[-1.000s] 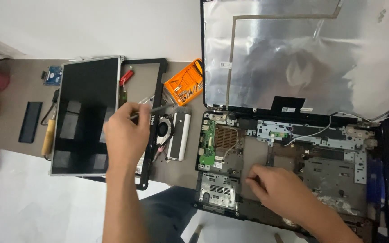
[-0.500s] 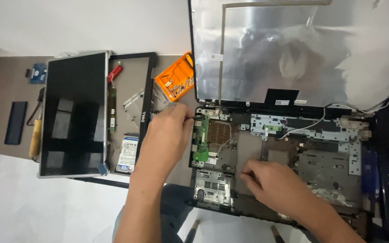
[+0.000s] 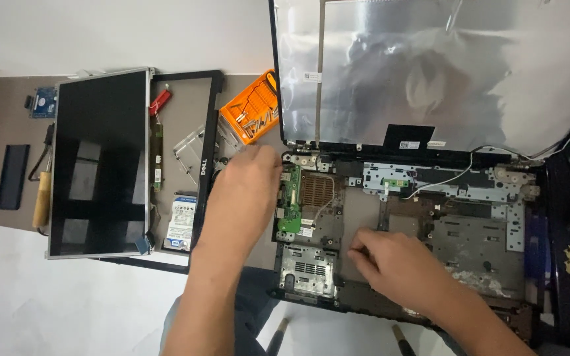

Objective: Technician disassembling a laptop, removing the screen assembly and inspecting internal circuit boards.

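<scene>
A stripped black laptop base (image 3: 470, 244) lies open before me, with its silver-lined lid (image 3: 430, 66) standing behind it. My left hand (image 3: 245, 191) is at the base's left edge, beside the left hinge (image 3: 298, 158) and a green circuit board (image 3: 289, 198). Its fingers are curled with the back of the hand toward me, so whatever is in them is hidden. My right hand (image 3: 397, 264) rests on the middle of the base with its fingertips bunched against the bare chassis. A copper heatsink (image 3: 316, 191) sits between the two hands.
A detached screen panel (image 3: 100, 161) lies on a black bezel frame (image 3: 207, 118) at left. An orange bit case (image 3: 252, 109), a hard drive (image 3: 181, 224), a clear plastic piece (image 3: 189, 148) and a wooden-handled tool (image 3: 42, 198) lie around them. A small blue board (image 3: 43, 102) is far left.
My left hand, which held a thin tool over the bezel a second ago, has moved right to the base's left hinge. The right hand has stayed on the chassis.
</scene>
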